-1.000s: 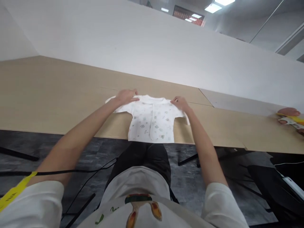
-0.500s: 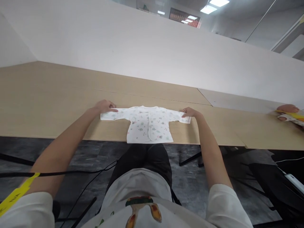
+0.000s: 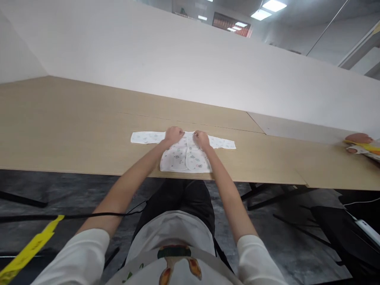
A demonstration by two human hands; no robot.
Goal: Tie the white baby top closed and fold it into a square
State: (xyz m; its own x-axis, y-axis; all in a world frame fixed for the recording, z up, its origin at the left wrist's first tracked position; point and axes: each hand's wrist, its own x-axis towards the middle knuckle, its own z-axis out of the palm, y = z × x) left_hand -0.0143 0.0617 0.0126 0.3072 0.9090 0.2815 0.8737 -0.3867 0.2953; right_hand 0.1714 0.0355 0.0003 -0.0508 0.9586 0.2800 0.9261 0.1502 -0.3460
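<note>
A small white baby shirt (image 3: 184, 158) with a coloured print lies flat at the near edge of the wooden table (image 3: 74, 126), both sleeves spread out sideways. My left hand (image 3: 173, 135) rests on the shirt's left shoulder near the collar. On the right shoulder, close beside it, sits my right hand (image 3: 201, 139). The fingers of both hands are curled down onto the cloth at the neckline; whether they pinch it is unclear.
A white partition wall (image 3: 178, 59) runs along the table's far side. At the far right edge another person's hand (image 3: 358, 139) rests by something yellow and white (image 3: 368, 149). Dark floor, cables and table legs lie below the near edge.
The hands slid outward along the sleeves, stretching them flat, then came back inward to the collar. The shirt now lies spread with its sleeves straight.
</note>
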